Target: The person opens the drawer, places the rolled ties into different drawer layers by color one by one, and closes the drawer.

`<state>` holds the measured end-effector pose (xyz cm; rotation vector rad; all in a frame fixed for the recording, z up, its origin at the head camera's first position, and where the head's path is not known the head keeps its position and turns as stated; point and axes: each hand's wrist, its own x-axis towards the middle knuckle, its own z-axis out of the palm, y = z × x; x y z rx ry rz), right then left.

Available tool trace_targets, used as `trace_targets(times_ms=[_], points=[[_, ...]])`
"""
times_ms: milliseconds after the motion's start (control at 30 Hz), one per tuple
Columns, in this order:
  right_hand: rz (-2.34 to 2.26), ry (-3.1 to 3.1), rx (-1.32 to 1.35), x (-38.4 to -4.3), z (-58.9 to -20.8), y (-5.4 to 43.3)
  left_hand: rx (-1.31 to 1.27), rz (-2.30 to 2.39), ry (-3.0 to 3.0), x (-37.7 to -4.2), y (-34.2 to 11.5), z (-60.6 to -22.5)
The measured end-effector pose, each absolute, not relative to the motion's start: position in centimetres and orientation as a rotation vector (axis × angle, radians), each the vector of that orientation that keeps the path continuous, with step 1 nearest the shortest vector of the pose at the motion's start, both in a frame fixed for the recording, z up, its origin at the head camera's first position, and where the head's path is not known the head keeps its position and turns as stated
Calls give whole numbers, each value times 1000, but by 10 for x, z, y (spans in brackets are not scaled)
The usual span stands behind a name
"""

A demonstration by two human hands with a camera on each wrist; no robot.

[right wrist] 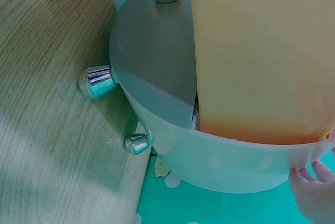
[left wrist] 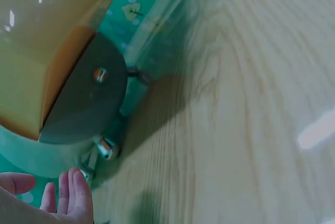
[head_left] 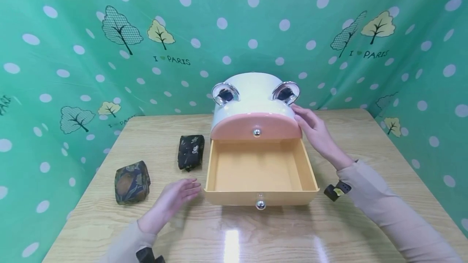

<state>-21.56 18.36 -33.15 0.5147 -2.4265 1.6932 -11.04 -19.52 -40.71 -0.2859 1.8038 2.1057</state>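
A white storage box with a pink front, chrome knobs and two round chrome eye-like pieces stands at the middle of the table. Its lower drawer is pulled out, and nothing lies inside. My right hand touches the right side of the box with fingers extended; the right wrist view also has this hand against the white wall. Just left of the drawer's front corner, my left hand hovers with loosely extended fingers and holds nothing. Its palm and fingers show in the left wrist view.
Left of the box lies a small folded black cloth item with a light pattern. Farther left is a dark folded item with a leafy print. A green dotted curtain surrounds the wooden table.
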Motion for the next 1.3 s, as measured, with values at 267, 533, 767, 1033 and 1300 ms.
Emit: trace_targets(times_ms=[267,533,767,1033,1300], points=[[1699,-2429,515,-216,-332,182,-399,2178,1836,-132,-205,-402],[1703,-2426,524,-215,-330,181,-402,2180,1996,-154,-214,-398],[1720,-2414,524,-214,-329,181,-412,2151,2174,-172,-218,-400],[1717,-2407,526,-214,-330,181,-426,2037,2384,-189,-218,-399],[1719,-2403,520,-214,-330,182,-352,1766,2672,-205,-219,-399]])
